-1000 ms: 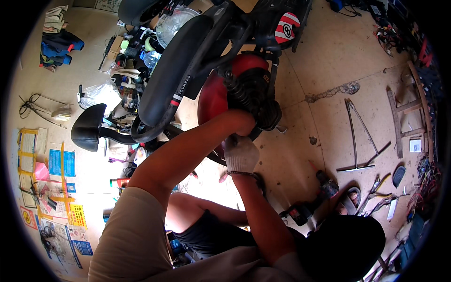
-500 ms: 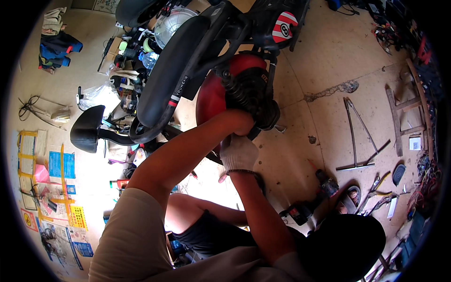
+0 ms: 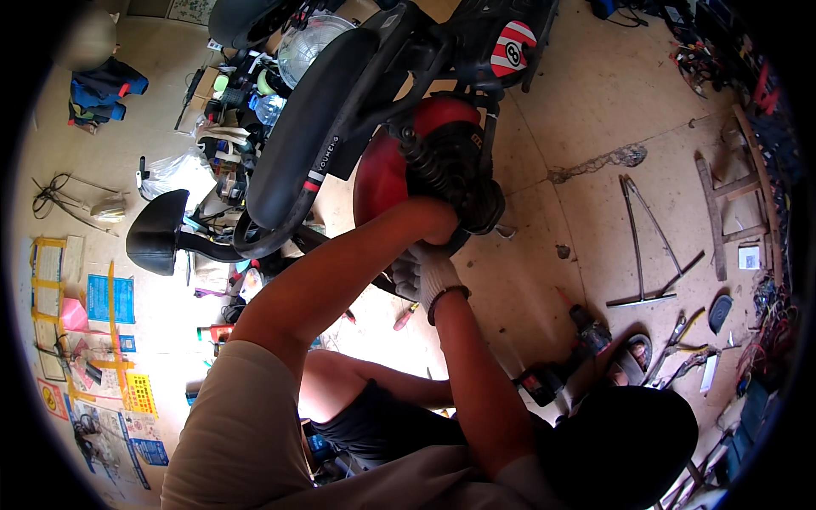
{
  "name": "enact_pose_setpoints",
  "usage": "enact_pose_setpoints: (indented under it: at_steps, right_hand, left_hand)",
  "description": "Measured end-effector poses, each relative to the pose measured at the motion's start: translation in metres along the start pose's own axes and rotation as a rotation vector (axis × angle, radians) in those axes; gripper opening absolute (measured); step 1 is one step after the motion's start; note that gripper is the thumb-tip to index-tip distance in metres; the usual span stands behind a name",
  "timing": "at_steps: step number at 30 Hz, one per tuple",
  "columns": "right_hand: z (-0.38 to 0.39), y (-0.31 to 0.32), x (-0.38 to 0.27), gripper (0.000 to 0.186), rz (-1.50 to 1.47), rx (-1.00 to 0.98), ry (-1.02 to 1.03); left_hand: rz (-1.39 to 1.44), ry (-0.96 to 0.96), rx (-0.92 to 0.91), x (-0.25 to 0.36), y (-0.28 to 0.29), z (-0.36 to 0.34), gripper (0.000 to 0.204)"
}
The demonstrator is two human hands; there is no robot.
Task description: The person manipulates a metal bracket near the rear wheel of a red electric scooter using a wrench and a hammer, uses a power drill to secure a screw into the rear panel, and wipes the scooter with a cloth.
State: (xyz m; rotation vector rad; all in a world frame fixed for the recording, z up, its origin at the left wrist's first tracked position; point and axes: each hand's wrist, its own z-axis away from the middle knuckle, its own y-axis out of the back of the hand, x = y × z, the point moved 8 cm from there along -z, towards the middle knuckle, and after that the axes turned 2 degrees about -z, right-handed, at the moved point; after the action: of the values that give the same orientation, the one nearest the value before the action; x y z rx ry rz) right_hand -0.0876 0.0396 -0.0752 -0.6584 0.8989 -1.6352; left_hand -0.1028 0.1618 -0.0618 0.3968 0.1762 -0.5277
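An electric two-wheeler with a long black seat [image 3: 310,127] fills the upper middle, its red rear wheel cover [image 3: 382,178] beside a black coil shock [image 3: 425,157]. My left arm reaches across to the dark parts at the wheel; the end of my left hand [image 3: 436,223] is bent in there, fingers hidden. Just below it my gloved right hand [image 3: 421,276] is turned with curled fingers at the wheel's lower edge; what they grip is hidden. A screwdriver [image 3: 406,314] lies on the floor below.
A drill [image 3: 586,331], pliers [image 3: 680,344], a metal T-handle tool [image 3: 642,297] and a wooden frame [image 3: 735,195] lie to the right. A fan [image 3: 310,47], clutter and a padded backrest [image 3: 153,234] are at left. A blurred pale shape [image 3: 85,38] is at the upper left rim.
My right hand has shifted slightly left and turned, so its curled fingers now show. My left arm is nearly still. The blurred pale shape has appeared at upper left.
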Motion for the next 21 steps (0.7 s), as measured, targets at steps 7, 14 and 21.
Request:
enact_pose_setpoints:
  at_steps: [7, 14, 21]
  right_hand:
    - [0.009, 0.059, 0.011, 0.051, -0.041, 0.070, 0.038]
    - [0.104, 0.225, -0.069, 0.047, 1.141, 1.259, 0.550]
    - [0.228, 0.301, -0.026, 0.066, 0.803, 1.877, 0.737]
  left_hand:
    - [0.043, -0.037, 0.094, 0.000, -0.002, 0.003, 0.026]
    - [-0.042, -0.074, 0.083, -0.003, -0.013, -0.019, 0.029]
    - [-0.223, -0.260, 0.014, -0.007, -0.027, -0.051, 0.033]
